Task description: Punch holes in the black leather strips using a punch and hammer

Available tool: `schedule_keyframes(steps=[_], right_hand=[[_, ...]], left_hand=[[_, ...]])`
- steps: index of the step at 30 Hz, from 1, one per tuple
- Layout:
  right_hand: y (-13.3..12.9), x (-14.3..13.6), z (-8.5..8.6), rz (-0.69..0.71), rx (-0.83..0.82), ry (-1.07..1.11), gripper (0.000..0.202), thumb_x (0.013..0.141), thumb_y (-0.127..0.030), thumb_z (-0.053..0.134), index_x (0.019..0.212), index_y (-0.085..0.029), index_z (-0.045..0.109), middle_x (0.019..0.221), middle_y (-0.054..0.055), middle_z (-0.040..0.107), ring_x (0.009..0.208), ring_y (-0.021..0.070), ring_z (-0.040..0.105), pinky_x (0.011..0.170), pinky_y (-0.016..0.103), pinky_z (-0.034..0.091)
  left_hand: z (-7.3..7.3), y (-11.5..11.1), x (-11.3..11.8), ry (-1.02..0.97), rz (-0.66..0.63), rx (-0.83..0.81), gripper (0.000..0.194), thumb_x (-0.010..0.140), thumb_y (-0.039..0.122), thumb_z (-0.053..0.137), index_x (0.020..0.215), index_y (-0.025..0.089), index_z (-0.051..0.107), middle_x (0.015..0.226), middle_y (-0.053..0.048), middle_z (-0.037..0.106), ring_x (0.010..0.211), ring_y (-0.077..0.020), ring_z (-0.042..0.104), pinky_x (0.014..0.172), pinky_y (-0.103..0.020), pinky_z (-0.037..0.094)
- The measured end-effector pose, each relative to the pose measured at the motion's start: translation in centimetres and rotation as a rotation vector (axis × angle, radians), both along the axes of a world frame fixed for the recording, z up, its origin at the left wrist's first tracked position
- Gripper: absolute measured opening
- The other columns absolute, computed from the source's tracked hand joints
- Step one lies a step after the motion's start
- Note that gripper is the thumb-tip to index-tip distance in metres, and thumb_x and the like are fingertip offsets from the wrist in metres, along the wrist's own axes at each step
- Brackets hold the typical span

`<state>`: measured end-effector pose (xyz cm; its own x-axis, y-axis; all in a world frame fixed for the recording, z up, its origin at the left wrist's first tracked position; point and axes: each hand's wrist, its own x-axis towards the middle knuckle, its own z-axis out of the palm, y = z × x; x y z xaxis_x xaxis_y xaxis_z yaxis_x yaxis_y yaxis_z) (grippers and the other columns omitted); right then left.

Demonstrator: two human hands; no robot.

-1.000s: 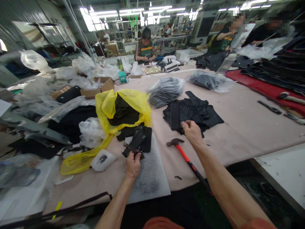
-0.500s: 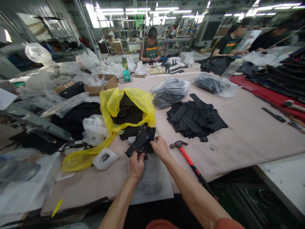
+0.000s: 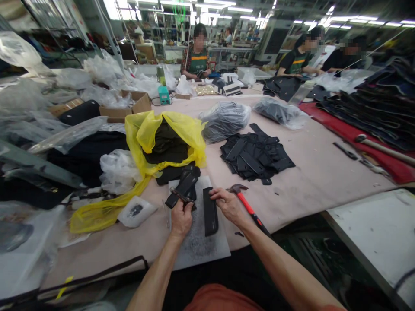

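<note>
My left hand [image 3: 181, 220] is closed on a slim, dark metal tool [image 3: 180, 195] whose exact kind I cannot make out. It lies across several black flat pieces [image 3: 187, 181] in front of the yellow bag [image 3: 197, 149]. Between finger and thumb, my right hand [image 3: 228, 205] pinches the upper edge of a black flat strip [image 3: 210, 216] with rounded lower corners. That strip is over a speckled grey board [image 3: 194, 246]. Just right of my right hand lies a claw hammer [image 3: 248, 205] with a red and black handle.
A heap of black strips [image 3: 256, 157] lies beyond the hammer. Plastic-wrapped bundles [image 3: 225, 121] stand behind it. Clear plastic bags [image 3: 118, 170] crowd the left side. A red sheet [image 3: 353, 138] with dark stacked fabric is at right. Other people [image 3: 197, 56] sit across the table.
My right hand has drawn one black strip from the pieces by my left hand, to the right and nearer me. My left hand stays with the tool. The view has shifted slightly.
</note>
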<state>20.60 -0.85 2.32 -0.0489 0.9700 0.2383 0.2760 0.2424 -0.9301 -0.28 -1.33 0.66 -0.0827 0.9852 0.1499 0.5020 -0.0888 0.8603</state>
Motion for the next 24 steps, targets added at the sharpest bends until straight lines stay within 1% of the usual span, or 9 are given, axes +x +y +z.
schedule_keyframes(steps=[2,5,8,10,12,15,17,20,24], right_hand=[[-1.3,0.2,-1.3,0.043,0.001,-0.007,0.025,0.074,-0.012,0.047,0.080,-0.022,0.069,0.104,0.004,0.068,0.104,0.0181,0.061,0.094,0.036,0.046],[-2.2,0.6,-2.5,0.000,-0.010,0.011,0.027,0.078,-0.013,0.047,0.091,-0.023,0.069,0.110,0.005,0.067,0.110,0.0191,0.059,0.100,0.040,0.043],[-2.4,0.6,-2.6,-0.105,-0.043,0.005,0.029,0.081,-0.022,0.054,0.108,-0.024,0.065,0.122,0.006,0.063,0.118,0.0218,0.055,0.104,0.043,0.040],[-2.5,0.1,-2.5,-0.213,-0.070,-0.089,0.042,0.079,-0.031,0.061,0.119,-0.021,0.060,0.131,0.010,0.056,0.124,0.0253,0.050,0.106,0.045,0.038],[-2.9,-0.8,-2.3,-0.279,-0.089,-0.247,0.058,0.075,-0.039,0.067,0.127,-0.018,0.054,0.137,0.015,0.050,0.129,0.0289,0.044,0.108,0.048,0.035],[-3.7,-2.5,-2.1,-0.265,-0.147,-0.471,0.076,0.072,-0.042,0.070,0.137,-0.013,0.044,0.143,0.020,0.043,0.134,0.0331,0.037,0.110,0.052,0.030],[-4.3,-3.3,-2.2,-0.240,-0.202,-0.550,0.080,0.073,-0.039,0.068,0.142,-0.011,0.037,0.145,0.021,0.040,0.136,0.0341,0.033,0.110,0.053,0.027],[-5.2,-3.5,-2.4,-0.206,-0.228,-0.573,0.079,0.077,-0.036,0.062,0.145,-0.010,0.031,0.148,0.021,0.037,0.139,0.0329,0.030,0.111,0.053,0.025],[-6.4,-3.1,-2.8,-0.193,-0.174,-0.545,0.079,0.078,-0.038,0.060,0.146,-0.012,0.029,0.148,0.019,0.036,0.139,0.0319,0.029,0.112,0.053,0.024]], left_hand=[[0.0,-0.1,0.0,0.000,-0.002,-0.011,0.023,0.084,0.031,0.052,0.096,0.017,0.066,0.089,-0.009,0.073,0.086,-0.0247,0.068,0.078,-0.034,0.052],[0.0,-0.1,0.1,0.012,0.009,-0.013,0.023,0.083,0.033,0.053,0.096,0.018,0.066,0.090,-0.009,0.073,0.088,-0.0253,0.068,0.079,-0.034,0.052],[-0.3,-0.1,0.2,0.038,0.020,-0.002,0.023,0.083,0.034,0.054,0.096,0.018,0.066,0.093,-0.009,0.073,0.092,-0.0260,0.068,0.082,-0.035,0.052],[-0.4,-0.1,0.2,0.054,0.021,0.004,0.024,0.084,0.035,0.054,0.096,0.019,0.066,0.093,-0.009,0.073,0.092,-0.0261,0.067,0.083,-0.036,0.052],[-0.6,0.0,0.2,0.067,0.023,0.006,0.024,0.084,0.035,0.054,0.097,0.019,0.066,0.093,-0.009,0.073,0.091,-0.0261,0.068,0.082,-0.036,0.052],[-0.7,0.0,0.2,0.086,0.029,-0.001,0.025,0.085,0.036,0.053,0.096,0.018,0.066,0.091,-0.009,0.073,0.088,-0.0262,0.068,0.078,-0.036,0.052],[-0.6,0.0,0.2,0.093,0.036,0.001,0.025,0.085,0.036,0.053,0.095,0.018,0.067,0.090,-0.009,0.073,0.086,-0.0259,0.068,0.076,-0.035,0.051],[-0.1,-0.1,0.4,0.091,0.054,0.003,0.024,0.084,0.036,0.055,0.093,0.017,0.067,0.085,-0.008,0.073,0.081,-0.0246,0.068,0.073,-0.034,0.051],[1.0,0.0,1.7,0.047,0.039,0.002,0.022,0.083,0.034,0.056,0.089,0.017,0.068,0.082,-0.006,0.072,0.079,-0.0224,0.067,0.074,-0.032,0.051]])
